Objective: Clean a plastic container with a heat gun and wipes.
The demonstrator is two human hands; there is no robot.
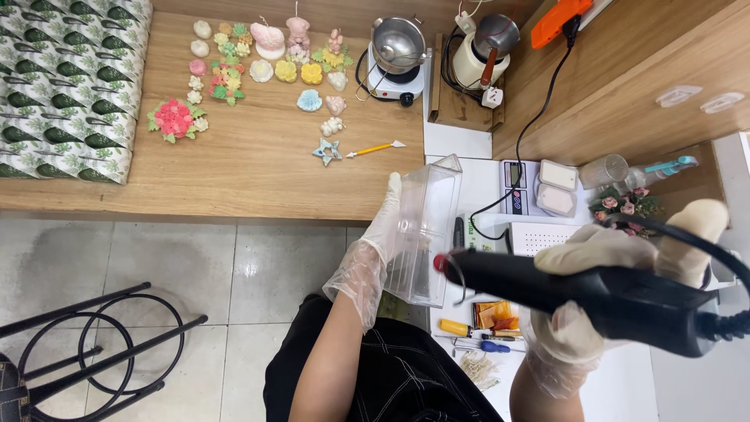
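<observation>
My left hand [376,242], in a thin clear glove, grips a clear plastic rectangular box [426,230] by its left side and holds it upright over the edge of a white table [469,144]. My right hand [617,258], also gloved, is shut around a black heat gun [562,285] with a black cord. The gun's red-tipped nozzle points left and sits right at the lower right side of the box.
A wooden bench [258,168] carries several pastel flower and animal-shaped candles [269,66], a small pot on a hot plate [397,59] and a yellow tool [375,148]. A scale [519,187], white blocks [556,187], screwdrivers [469,336] lie on the white table. A black stool [94,344] stands at lower left.
</observation>
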